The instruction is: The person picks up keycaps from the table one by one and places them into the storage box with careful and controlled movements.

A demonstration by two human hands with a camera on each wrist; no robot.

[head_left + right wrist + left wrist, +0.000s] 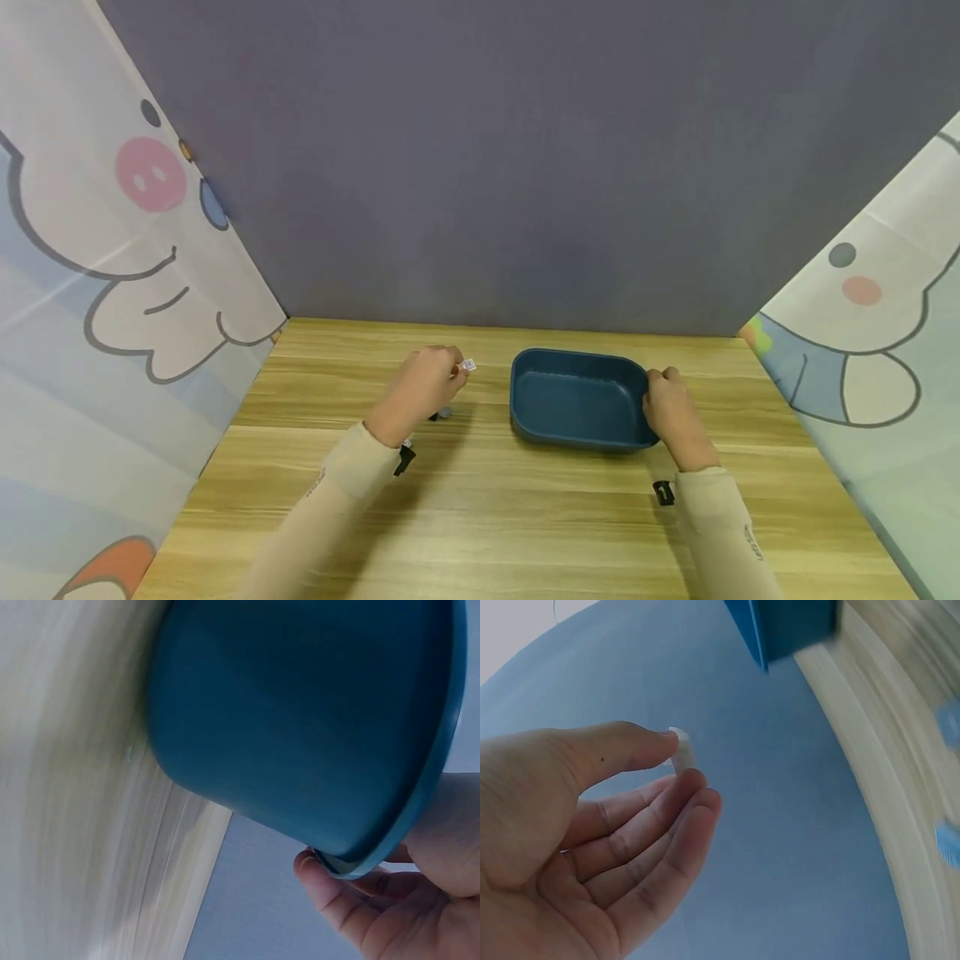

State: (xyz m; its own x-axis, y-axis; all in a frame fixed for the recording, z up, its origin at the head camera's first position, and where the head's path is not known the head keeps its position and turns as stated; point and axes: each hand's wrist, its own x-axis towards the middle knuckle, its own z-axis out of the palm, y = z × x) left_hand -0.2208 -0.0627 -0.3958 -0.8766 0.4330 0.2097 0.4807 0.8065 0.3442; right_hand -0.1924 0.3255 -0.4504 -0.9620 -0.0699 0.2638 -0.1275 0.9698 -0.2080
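Observation:
My left hand is raised over the table, left of a dark blue rectangular bin. Between thumb and fingertip it pinches a small white block; in the head view, the face of that block shows a bluish printed mark. The bin stands upright, and its inside floor is bare. At the bin's right end, my right hand grips the rim, with fingers curled under the lip at one corner in the right wrist view.
Two light blue pieces lie on the wood-grain table, blurred at the left wrist view's right edge. A small grey-blue piece shows below my left hand. A grey panel rises behind the table, with cartoon-printed sheets on both sides.

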